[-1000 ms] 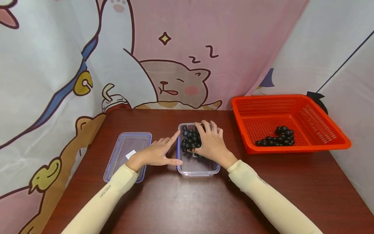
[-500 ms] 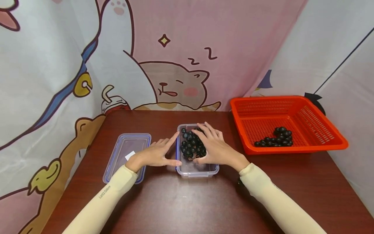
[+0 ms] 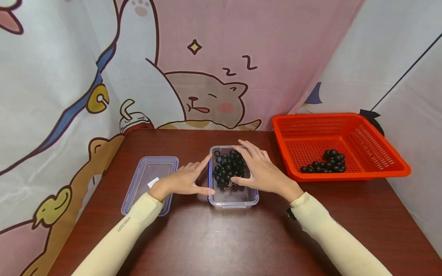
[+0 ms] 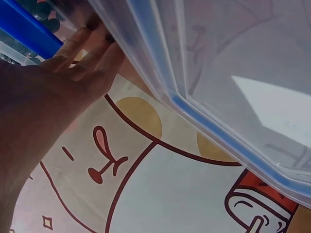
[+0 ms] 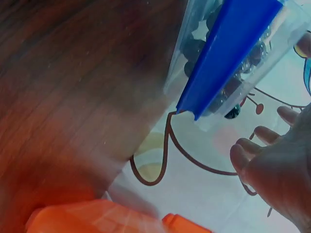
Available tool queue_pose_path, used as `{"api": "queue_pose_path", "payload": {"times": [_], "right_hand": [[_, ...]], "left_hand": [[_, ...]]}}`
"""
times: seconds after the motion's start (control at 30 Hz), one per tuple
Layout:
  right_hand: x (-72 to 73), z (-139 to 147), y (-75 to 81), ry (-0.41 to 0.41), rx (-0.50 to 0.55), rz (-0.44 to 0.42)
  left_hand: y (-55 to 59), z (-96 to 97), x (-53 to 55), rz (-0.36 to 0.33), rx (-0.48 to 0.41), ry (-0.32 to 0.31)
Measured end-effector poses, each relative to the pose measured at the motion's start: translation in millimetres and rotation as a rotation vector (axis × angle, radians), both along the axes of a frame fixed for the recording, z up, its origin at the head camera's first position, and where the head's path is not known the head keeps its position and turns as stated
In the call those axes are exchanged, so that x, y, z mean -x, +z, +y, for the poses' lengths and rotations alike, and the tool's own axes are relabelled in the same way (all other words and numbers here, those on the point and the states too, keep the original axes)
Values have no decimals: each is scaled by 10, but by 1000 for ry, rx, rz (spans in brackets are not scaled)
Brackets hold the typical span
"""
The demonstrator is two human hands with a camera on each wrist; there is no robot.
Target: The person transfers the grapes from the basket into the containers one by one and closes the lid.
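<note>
A bunch of dark grapes (image 3: 226,165) lies in the clear plastic food container (image 3: 233,199), toward its far end. My left hand (image 3: 183,181) is by the container's left side, thumb and forefinger stretched apart toward its wall. Over the container's right side is my right hand (image 3: 265,172), fingers extended and thumb above the grapes, gripping nothing. The right wrist view shows this hand (image 5: 277,160) apart from the container's blue side clip (image 5: 228,58). Beneath and left of the left hand lies the blue-edged clear lid (image 3: 138,193), partly hidden by the wrist.
At the right back stands a red plastic basket (image 3: 348,177) with another bunch of dark grapes (image 3: 333,163) inside. A small dark thing (image 3: 291,214) shows beside the right sleeve on the brown table (image 3: 214,245). A printed cloth (image 3: 214,99) hangs behind the table.
My right hand has come off the grapes, its fingers opening and shifting right. The grapes now lie more fully in view in the container. My left hand has barely moved.
</note>
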State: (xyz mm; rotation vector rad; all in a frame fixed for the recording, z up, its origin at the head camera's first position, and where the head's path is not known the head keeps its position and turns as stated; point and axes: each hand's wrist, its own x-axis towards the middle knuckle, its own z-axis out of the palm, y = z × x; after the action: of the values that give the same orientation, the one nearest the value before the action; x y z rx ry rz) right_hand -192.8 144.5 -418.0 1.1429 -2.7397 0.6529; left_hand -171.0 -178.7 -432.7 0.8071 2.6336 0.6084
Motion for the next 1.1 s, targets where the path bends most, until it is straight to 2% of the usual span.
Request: {"api": "queue_pose_path", "payload": {"times": [0.3,0.63,1.1], "right_hand": [[15,131,95,-51,33,34],[23,248,189,-79,28,61],[100,523,184,-160,94,58]], "left_hand": [[20,-7,-10,6,12,1],[33,20,-9,56,23,-3],[-2,21,7,47,31,2]]}}
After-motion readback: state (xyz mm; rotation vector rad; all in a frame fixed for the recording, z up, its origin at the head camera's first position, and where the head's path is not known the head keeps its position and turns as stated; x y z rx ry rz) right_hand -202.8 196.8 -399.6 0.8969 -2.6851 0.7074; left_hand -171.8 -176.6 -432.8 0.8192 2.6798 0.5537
